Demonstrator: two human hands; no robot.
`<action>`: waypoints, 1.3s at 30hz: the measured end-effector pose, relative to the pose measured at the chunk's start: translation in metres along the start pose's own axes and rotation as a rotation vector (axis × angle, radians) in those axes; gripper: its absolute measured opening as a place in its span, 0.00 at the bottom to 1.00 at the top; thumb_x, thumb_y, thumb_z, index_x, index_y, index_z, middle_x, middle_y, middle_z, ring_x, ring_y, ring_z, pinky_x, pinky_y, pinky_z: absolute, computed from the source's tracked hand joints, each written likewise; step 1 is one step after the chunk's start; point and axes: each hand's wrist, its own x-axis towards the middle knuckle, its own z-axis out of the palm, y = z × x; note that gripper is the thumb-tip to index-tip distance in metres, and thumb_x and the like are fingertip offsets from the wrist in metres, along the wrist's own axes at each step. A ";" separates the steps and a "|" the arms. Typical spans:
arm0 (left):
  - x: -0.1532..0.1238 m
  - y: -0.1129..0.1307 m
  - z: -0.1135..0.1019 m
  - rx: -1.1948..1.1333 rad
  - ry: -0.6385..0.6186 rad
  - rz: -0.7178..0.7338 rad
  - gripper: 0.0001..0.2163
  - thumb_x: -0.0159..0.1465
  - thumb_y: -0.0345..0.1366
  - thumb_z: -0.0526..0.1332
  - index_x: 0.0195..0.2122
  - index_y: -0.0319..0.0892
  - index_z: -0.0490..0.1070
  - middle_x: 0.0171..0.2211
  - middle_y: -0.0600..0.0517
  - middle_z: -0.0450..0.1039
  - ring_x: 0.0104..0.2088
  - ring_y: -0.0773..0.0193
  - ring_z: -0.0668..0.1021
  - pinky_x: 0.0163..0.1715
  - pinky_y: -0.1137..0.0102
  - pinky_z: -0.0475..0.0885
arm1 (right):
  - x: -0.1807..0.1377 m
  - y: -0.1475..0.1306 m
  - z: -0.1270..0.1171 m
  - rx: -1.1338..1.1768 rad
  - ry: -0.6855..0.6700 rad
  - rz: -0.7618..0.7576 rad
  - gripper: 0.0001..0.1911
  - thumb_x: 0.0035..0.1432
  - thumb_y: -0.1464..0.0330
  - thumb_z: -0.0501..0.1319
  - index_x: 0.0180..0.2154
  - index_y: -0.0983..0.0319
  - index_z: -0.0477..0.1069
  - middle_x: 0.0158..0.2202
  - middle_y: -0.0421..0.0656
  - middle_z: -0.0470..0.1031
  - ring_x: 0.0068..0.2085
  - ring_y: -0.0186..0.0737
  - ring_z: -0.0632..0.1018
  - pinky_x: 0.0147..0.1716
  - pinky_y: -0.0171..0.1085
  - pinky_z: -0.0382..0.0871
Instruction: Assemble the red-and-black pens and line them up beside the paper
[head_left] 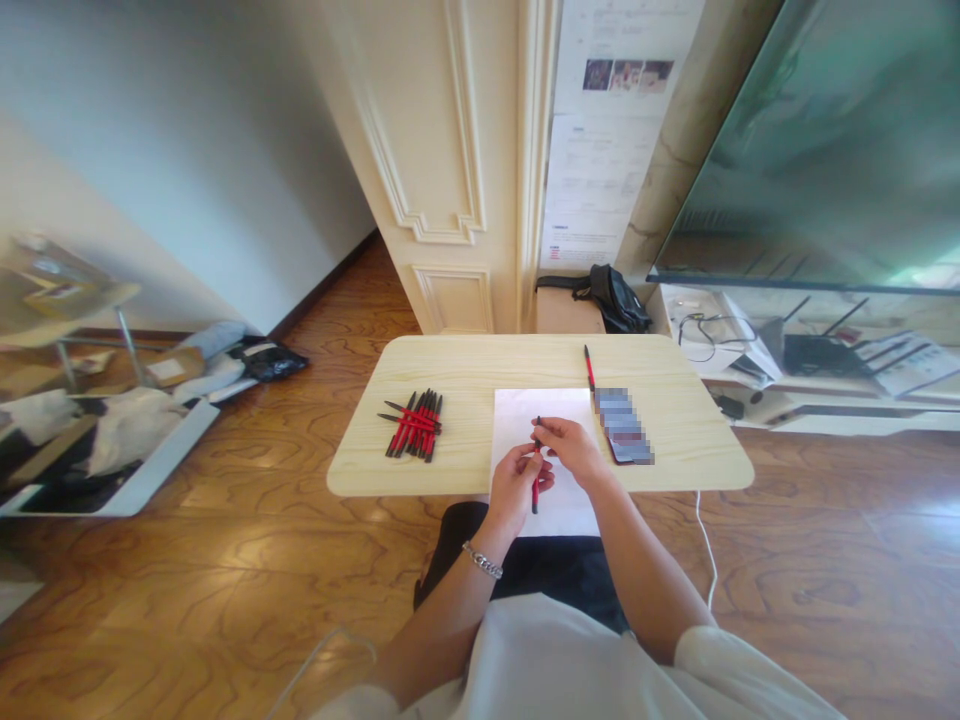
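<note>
Both hands hold one red and black pen (535, 490) upright over a white sheet of paper (544, 420) at the near edge of a small wooden table (465, 375). My left hand (517, 485) is wrapped round the pen's lower barrel. My right hand (571, 445) pinches its black upper end. A pile of several red and black pens (414, 424) lies on the table to the left. A single red pen (589, 368) lies to the right of the paper's far corner.
A dark flat object, blurred out (622, 425), lies right of the paper. A black bag (615, 297) sits on a box behind the table. A white cable (706, 545) hangs off the right side. Clutter lies on the floor at left.
</note>
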 end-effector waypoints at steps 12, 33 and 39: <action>-0.003 -0.005 -0.004 0.025 -0.011 -0.003 0.19 0.55 0.47 0.65 0.43 0.40 0.70 0.26 0.51 0.72 0.24 0.66 0.76 0.28 0.68 0.73 | 0.010 -0.008 -0.004 0.091 0.036 0.021 0.21 0.48 0.61 0.64 0.45 0.61 0.73 0.37 0.47 0.79 0.35 0.39 0.77 0.32 0.35 0.64; -0.011 0.007 -0.026 -0.060 0.073 0.006 0.20 0.54 0.46 0.66 0.43 0.39 0.69 0.27 0.51 0.71 0.25 0.66 0.76 0.28 0.69 0.73 | 0.035 0.011 0.036 -1.011 0.237 -0.071 0.08 0.56 0.63 0.60 0.30 0.61 0.73 0.31 0.48 0.77 0.34 0.43 0.75 0.34 0.37 0.59; -0.008 0.005 -0.023 -0.060 0.069 0.010 0.20 0.55 0.46 0.65 0.43 0.40 0.69 0.27 0.52 0.71 0.26 0.66 0.76 0.29 0.68 0.73 | 0.024 -0.003 0.029 -0.938 0.253 -0.118 0.15 0.61 0.59 0.54 0.32 0.61 0.73 0.32 0.45 0.77 0.34 0.39 0.75 0.33 0.34 0.61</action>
